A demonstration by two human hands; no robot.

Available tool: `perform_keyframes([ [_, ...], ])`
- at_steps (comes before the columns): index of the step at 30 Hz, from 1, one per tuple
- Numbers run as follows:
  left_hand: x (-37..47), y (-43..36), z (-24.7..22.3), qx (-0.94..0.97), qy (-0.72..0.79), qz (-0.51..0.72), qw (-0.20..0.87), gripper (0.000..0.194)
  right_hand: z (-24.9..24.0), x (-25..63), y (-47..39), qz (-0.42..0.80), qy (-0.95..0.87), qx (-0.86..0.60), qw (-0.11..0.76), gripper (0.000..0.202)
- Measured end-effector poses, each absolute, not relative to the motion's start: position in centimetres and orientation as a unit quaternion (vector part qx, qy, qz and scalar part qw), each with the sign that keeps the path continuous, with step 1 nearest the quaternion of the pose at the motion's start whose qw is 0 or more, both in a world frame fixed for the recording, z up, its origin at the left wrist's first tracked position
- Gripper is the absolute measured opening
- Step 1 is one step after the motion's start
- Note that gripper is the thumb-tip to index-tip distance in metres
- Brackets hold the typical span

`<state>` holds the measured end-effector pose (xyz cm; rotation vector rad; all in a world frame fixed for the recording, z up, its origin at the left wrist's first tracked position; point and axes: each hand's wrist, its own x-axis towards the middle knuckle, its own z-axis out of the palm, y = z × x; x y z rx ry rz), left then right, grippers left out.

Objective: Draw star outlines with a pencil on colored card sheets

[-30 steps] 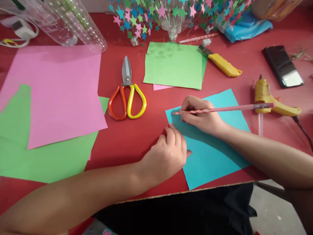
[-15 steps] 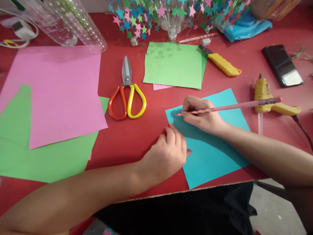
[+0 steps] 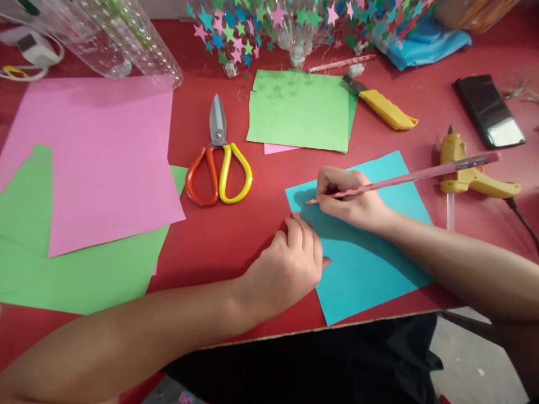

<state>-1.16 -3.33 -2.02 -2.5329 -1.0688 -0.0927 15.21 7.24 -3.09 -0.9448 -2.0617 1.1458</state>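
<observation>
A sheet of blue paper [image 3: 379, 269] lies at a slant near the table's front edge. My right hand [image 3: 351, 196] is closed around a pink pencil [image 3: 415, 175], its tip at the paper's upper left part. The pencil's back end points up to the right. With fingers curled, my left hand [image 3: 290, 258] holds down the left edge of the blue paper, its thumb on the sheet. Scissors [image 3: 218, 136] with one red and one yellow handle lie to the left of both hands, blades pointing away.
Green paper [image 3: 301, 112] and a yellow cutter [image 3: 387, 109] lie beyond my hands. To the right are a glue gun [image 3: 453, 160] and a phone [image 3: 490, 109]. Pink paper [image 3: 109, 163] covers green sheets at left. Star decorations [image 3: 301, 17] and clear bottles [image 3: 122, 39] stand behind.
The pencil tip has moved slightly right and down on the blue paper, and the pencil's back end has swung upward. My left hand stays in place.
</observation>
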Motion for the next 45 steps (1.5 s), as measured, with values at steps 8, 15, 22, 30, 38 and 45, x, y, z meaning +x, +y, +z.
perform_keyframes([
  [8,-1.08,-3.38,-1.89,-0.904,-0.379,-0.026,0.194,0.049,-3.12,15.10,7.20,0.426,-0.778,-0.354,0.297,0.016],
  [15,-1.16,-3.38,-2.07,-0.905,-0.380,-0.035,0.188,0.048,-3.35,14.80,7.01,0.424,-0.785,-0.342,0.295,0.015],
  [22,-1.09,-3.36,-1.93,-0.905,-0.377,-0.022,0.197,0.050,-3.37,14.59,6.77,0.423,-0.788,-0.341,0.289,0.015],
  [30,-1.04,-3.31,-1.83,-0.905,-0.374,-0.016,0.202,0.051,-3.29,14.52,6.81,0.422,-0.797,-0.336,0.271,0.012],
  [38,-1.10,-3.25,-1.93,-0.903,-0.376,-0.015,0.206,0.050,-3.30,14.52,6.68,0.399,-0.802,-0.341,0.285,0.013],
  [45,-1.15,-3.25,-2.08,-0.903,-0.373,-0.024,0.210,0.051,-3.41,14.62,6.56,0.375,-0.800,-0.347,0.313,0.014],
])
